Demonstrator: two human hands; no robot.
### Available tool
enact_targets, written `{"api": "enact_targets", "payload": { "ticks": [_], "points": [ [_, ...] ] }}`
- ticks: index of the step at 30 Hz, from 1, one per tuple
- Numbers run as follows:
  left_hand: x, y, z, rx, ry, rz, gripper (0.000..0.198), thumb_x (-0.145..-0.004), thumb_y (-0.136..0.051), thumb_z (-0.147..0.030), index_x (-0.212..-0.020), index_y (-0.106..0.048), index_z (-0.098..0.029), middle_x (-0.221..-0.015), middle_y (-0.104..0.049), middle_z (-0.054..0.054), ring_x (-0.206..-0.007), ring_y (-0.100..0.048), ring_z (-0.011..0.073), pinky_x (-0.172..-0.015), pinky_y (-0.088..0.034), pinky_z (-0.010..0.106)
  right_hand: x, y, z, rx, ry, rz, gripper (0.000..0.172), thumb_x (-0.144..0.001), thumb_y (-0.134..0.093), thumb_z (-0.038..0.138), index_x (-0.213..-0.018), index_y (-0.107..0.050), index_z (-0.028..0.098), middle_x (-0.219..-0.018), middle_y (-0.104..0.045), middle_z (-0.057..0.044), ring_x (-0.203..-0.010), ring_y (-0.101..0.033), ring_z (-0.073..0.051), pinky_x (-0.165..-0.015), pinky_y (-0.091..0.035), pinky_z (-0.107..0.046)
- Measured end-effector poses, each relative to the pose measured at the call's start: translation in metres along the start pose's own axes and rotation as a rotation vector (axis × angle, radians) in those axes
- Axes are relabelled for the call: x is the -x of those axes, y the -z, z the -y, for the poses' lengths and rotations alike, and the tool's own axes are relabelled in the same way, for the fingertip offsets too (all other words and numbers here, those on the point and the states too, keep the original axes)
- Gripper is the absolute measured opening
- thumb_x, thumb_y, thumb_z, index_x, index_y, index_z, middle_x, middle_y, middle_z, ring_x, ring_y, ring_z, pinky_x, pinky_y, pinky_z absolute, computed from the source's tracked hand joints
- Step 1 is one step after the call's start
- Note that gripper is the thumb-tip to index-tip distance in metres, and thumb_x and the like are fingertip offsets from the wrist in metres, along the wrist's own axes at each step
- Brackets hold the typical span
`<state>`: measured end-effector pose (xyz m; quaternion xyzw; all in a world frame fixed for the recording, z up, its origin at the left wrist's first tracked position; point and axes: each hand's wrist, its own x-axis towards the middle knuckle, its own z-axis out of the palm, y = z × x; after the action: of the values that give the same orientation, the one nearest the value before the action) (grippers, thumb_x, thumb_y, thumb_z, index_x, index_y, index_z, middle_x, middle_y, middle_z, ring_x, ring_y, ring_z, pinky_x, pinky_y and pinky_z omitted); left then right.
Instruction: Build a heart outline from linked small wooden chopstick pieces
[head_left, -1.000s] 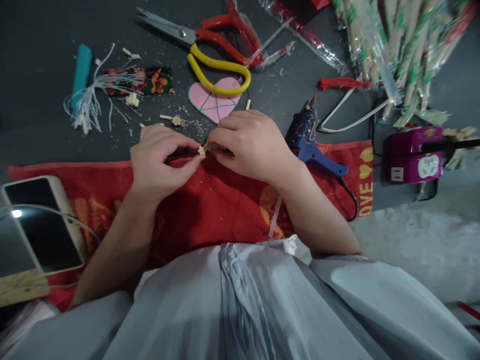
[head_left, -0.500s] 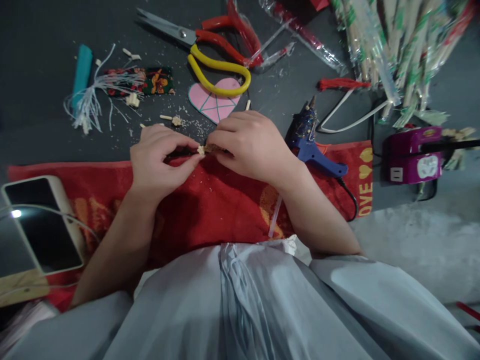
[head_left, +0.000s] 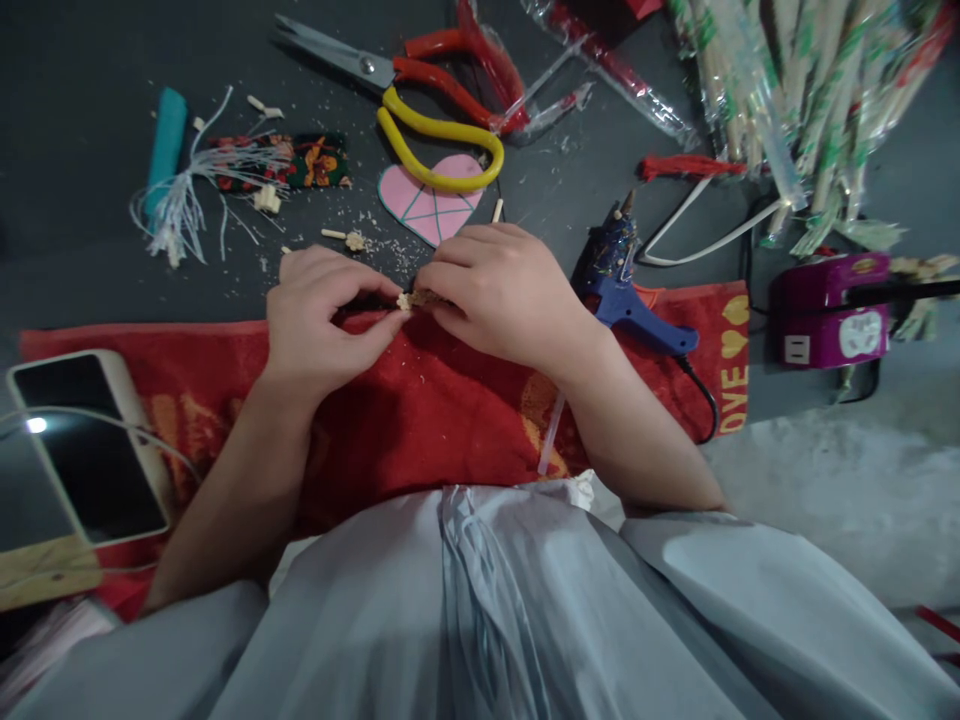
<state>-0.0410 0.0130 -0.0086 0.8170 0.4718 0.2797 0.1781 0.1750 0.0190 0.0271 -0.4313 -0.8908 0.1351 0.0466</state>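
Note:
My left hand (head_left: 319, 320) and my right hand (head_left: 504, 290) meet over the far edge of a red towel (head_left: 435, 410). Both are closed in a pinch on one small tan wooden piece (head_left: 412, 298) held between the fingertips. A thin dark stick runs from that piece under my left fingers. Pale crumbs and shavings lie on the towel and the dark floor around the hands. A blue glue gun (head_left: 622, 290) rests just right of my right hand.
Large scissors with red and yellow handles (head_left: 427, 110) and a pink heart cutout (head_left: 427, 205) lie beyond the hands. White threads, a teal tube (head_left: 165, 140) and patterned cloth sit far left. A phone (head_left: 90, 445) lies at left; wrapped chopsticks (head_left: 795, 90) and a purple device (head_left: 832, 310) at right.

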Motion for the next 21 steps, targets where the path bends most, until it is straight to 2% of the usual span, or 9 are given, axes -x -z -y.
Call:
{"api": "enact_targets", "payload": {
  "ticks": [6, 11, 21],
  "points": [
    [0.0013, -0.0023, 0.0031, 0.017, 0.002, 0.0, 0.006, -0.089, -0.07, -0.036, -0.088, -0.069, -0.03, -0.09, -0.074, -0.006, -0.09, -0.067, 0.0202, -0.089, -0.05, 0.042, -0.0007, 0.0006, 0.0006, 0.024, -0.002, 0.027, 0.033, -0.099, -0.04, 0.022, -0.106, -0.073, 0.02, -0.103, -0.074, -0.007, -0.1, -0.064, -0.023, -0.082, -0.042, -0.036],
    [0.0009, -0.0035, 0.0062, -0.008, -0.053, -0.02, 0.009, -0.088, -0.072, -0.038, -0.087, -0.069, -0.03, -0.089, -0.075, -0.005, -0.084, -0.067, 0.0203, -0.083, -0.05, 0.043, -0.0002, 0.0025, 0.0012, 0.033, 0.015, 0.044, 0.037, -0.102, -0.037, 0.021, -0.109, -0.072, 0.018, -0.103, -0.073, -0.009, -0.101, -0.064, -0.023, -0.082, -0.041, -0.036],
    [0.0012, -0.0014, 0.0053, -0.022, 0.01, 0.045, 0.012, -0.09, -0.067, -0.041, -0.086, -0.067, -0.029, -0.088, -0.074, -0.006, -0.09, -0.067, 0.0214, -0.088, -0.047, 0.046, -0.0005, 0.0008, 0.0016, -0.075, -0.051, 0.022, 0.032, -0.1, -0.041, 0.023, -0.102, -0.073, 0.021, -0.098, -0.07, -0.005, -0.098, -0.061, -0.022, -0.086, -0.041, -0.037]
  ]
}}
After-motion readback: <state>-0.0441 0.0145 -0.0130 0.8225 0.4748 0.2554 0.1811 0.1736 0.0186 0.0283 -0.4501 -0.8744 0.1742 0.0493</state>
